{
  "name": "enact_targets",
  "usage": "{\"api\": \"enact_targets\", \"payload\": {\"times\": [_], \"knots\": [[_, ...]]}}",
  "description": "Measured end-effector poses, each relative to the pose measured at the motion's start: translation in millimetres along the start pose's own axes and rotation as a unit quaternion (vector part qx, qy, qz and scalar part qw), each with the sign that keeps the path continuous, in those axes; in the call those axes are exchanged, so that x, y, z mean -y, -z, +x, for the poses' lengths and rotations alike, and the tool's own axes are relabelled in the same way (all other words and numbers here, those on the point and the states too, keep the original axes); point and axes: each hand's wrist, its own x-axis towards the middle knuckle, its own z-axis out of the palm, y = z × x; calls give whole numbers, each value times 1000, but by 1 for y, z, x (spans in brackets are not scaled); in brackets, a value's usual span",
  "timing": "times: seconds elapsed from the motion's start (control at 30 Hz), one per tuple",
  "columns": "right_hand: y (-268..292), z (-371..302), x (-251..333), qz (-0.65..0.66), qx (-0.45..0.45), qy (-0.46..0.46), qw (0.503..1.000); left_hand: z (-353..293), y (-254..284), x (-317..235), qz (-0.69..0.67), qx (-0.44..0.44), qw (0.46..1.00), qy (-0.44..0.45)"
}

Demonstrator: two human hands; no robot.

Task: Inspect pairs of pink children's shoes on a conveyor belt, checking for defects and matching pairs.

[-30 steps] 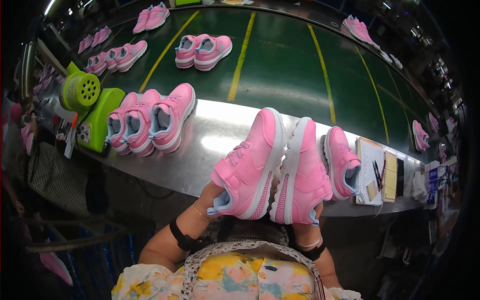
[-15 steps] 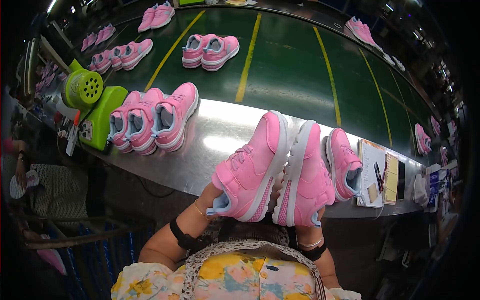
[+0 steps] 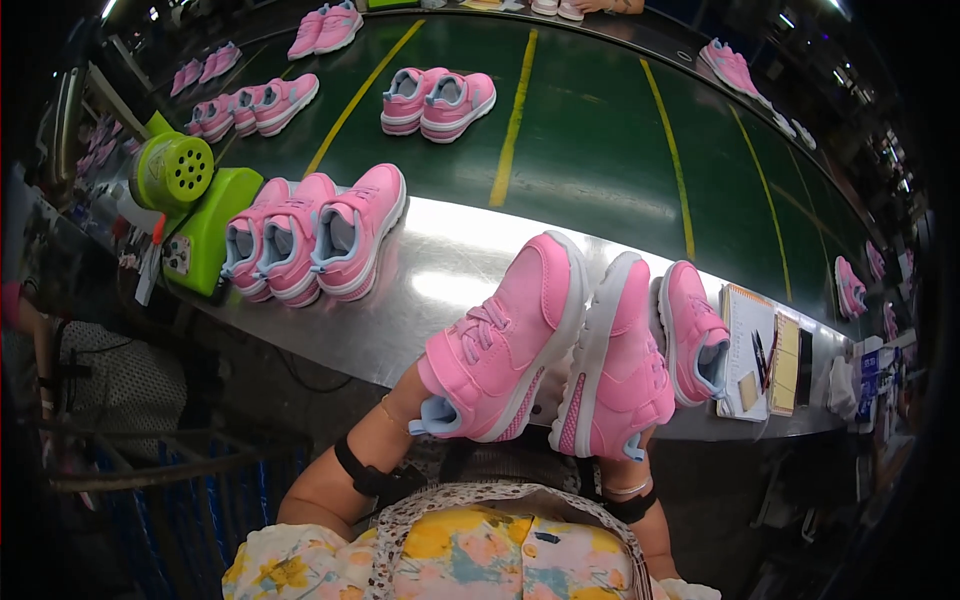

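Two pink sneakers with white soles and light blue linings are held up in front of me, toes pointing away, soles turned toward each other with a narrow gap. My left hand (image 3: 405, 393) carries the left sneaker (image 3: 510, 340); its fingers are hidden by the shoe. On the other side, my right hand (image 3: 643, 440) supports the right sneaker (image 3: 630, 370), which covers those fingers too. Just right of it, another pink sneaker (image 3: 693, 335) is on the metal table (image 3: 440, 285). Three more pink sneakers (image 3: 345, 235) stand in a row at the table's left.
A lime-green machine (image 3: 205, 225) with a perforated round head stands at the left. Beyond the table, a green conveyor belt (image 3: 590, 150) with yellow lines carries pairs of pink sneakers (image 3: 440, 103). A notebook (image 3: 745, 345) with pens lies at right. A co-worker's hand (image 3: 600, 5) shows at the far edge.
The held sneakers have turned slightly, their soles now showing less. The whole view has shifted a little. A co-worker's hand and pale shoes have appeared at the far edge.
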Motion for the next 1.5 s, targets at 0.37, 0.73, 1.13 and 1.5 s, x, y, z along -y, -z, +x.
{"api": "enact_targets", "payload": {"times": [0.37, 0.73, 1.13, 1.5], "knots": [[-118, 117, -67, -490, 158, 123, 848, -29, -7, -44, 149, -52, 986, -45], [-70, -6, 73, -634, -45, 228, 738, 28, -43, -11, -69, -96, 992, 43], [-59, -40, 123, -853, -3, 96, 513, 93, -99, 79, 434, -1, 899, -60], [-46, -46, 89, -880, 2, 181, 440, 66, -87, 67, 334, 33, 942, 6]]}}
